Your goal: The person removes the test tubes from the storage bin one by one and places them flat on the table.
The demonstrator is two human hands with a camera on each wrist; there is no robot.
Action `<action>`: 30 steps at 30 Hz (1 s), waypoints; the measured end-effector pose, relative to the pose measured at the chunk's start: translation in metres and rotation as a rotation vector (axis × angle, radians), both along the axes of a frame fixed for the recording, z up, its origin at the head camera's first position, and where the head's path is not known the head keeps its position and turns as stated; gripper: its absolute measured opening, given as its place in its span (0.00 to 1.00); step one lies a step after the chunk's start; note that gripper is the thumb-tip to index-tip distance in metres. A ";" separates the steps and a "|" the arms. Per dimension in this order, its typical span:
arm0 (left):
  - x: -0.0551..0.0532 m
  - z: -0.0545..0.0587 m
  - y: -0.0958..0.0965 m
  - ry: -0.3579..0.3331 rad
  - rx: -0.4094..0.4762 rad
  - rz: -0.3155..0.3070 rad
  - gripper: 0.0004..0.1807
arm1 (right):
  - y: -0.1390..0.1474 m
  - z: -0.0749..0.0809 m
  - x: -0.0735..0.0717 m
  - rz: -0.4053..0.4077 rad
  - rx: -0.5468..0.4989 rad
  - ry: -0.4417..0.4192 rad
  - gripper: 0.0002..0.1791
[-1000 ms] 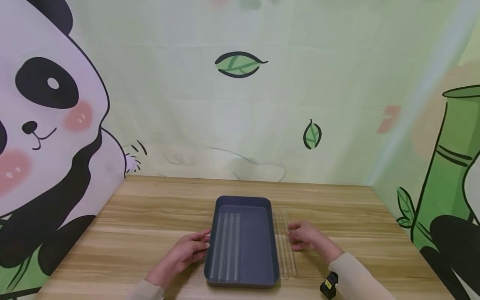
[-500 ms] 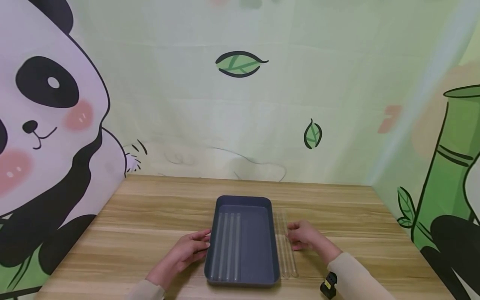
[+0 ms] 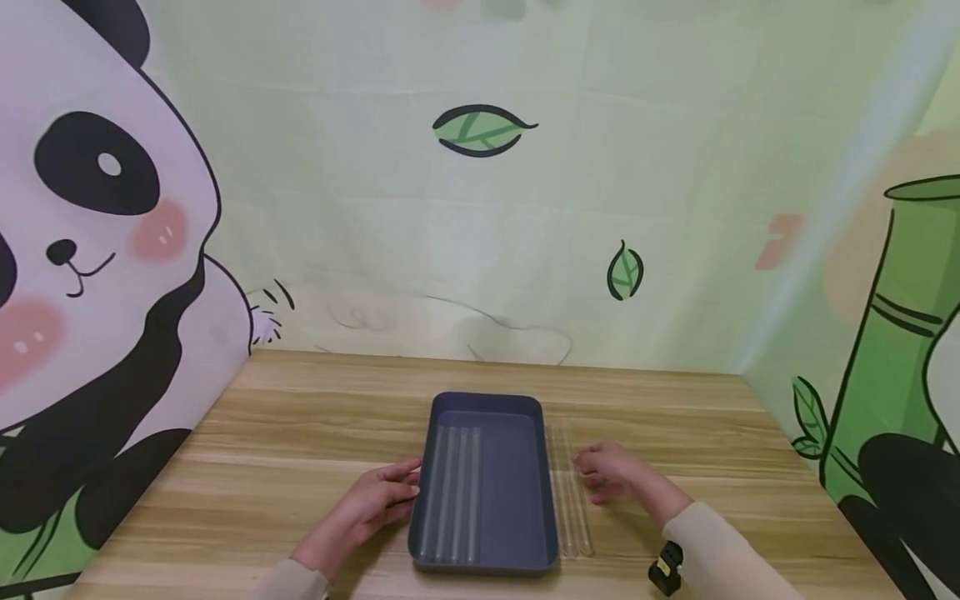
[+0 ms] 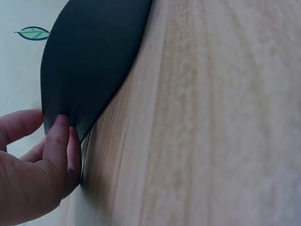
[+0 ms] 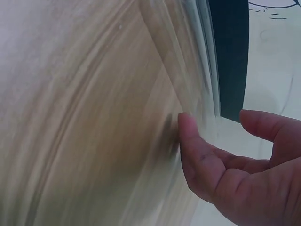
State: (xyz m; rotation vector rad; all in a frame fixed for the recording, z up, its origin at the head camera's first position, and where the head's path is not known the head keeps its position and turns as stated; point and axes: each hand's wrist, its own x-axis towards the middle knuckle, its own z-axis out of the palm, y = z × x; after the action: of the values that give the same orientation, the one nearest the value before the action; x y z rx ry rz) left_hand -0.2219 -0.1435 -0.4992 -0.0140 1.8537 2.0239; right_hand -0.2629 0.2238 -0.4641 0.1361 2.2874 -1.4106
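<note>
A dark blue-grey rectangular tray point(image 3: 517, 492) stands on the table, and several long clear tubes point(image 3: 450, 500) lie side by side in its left half. My left hand point(image 3: 378, 500) rests its fingertips on the tray's left outer wall; the left wrist view shows the fingers point(image 4: 57, 141) against the dark side. Right of the tray lie more clear tubes point(image 3: 567, 500), lengthwise along its wall. Beside their right edge is my right hand point(image 3: 615, 471), fingertips right at the outermost tube. In the right wrist view its thumb and fingers stand apart, with nothing between them.
The wooden table point(image 3: 315, 417) reaches back to a printed fabric wall point(image 3: 360, 208) with leaves. A panda picture point(image 3: 97, 250) is on the left, painted bamboo on the right. A small black device point(image 3: 665, 568) sits at the right sleeve.
My right hand and forearm have shifted very slightly right. The left hand, tray and tubes stay where they were.
</note>
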 end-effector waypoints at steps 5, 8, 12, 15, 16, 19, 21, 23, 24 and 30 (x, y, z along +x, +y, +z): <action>0.001 0.001 0.000 -0.004 0.004 0.001 0.35 | 0.005 0.006 0.002 0.028 0.054 0.023 0.29; 0.001 0.000 0.001 -0.007 0.009 0.002 0.35 | 0.008 0.010 0.003 0.038 0.065 0.052 0.30; 0.000 -0.002 0.001 -0.010 0.011 0.006 0.35 | 0.011 0.017 0.005 0.025 0.054 0.110 0.31; -0.001 -0.002 0.000 -0.008 0.011 0.005 0.35 | 0.011 0.024 0.006 0.009 0.056 0.144 0.29; -0.001 -0.003 0.000 -0.007 0.012 0.005 0.35 | 0.011 0.027 0.006 0.013 0.062 0.154 0.28; -0.001 -0.003 0.000 -0.009 0.011 0.007 0.35 | 0.010 0.036 0.008 0.021 0.068 0.161 0.27; -0.001 -0.003 -0.001 -0.011 0.009 0.008 0.35 | 0.009 0.042 0.010 0.047 0.062 0.155 0.27; -0.001 -0.002 -0.001 -0.013 0.005 0.008 0.35 | 0.008 0.048 0.011 0.057 0.039 0.140 0.27; -0.001 -0.002 0.000 -0.012 0.004 0.009 0.35 | 0.007 0.051 0.012 0.065 0.023 0.132 0.27; -0.001 -0.001 0.001 -0.011 -0.002 0.011 0.35 | 0.000 0.064 0.015 0.097 -0.098 0.071 0.30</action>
State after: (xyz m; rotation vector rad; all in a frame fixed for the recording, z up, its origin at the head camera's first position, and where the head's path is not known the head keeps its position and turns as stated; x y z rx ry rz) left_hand -0.2231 -0.1424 -0.5007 -0.0363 1.8522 2.0255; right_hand -0.2477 0.2235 -0.3996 -0.0553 2.2436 -1.4952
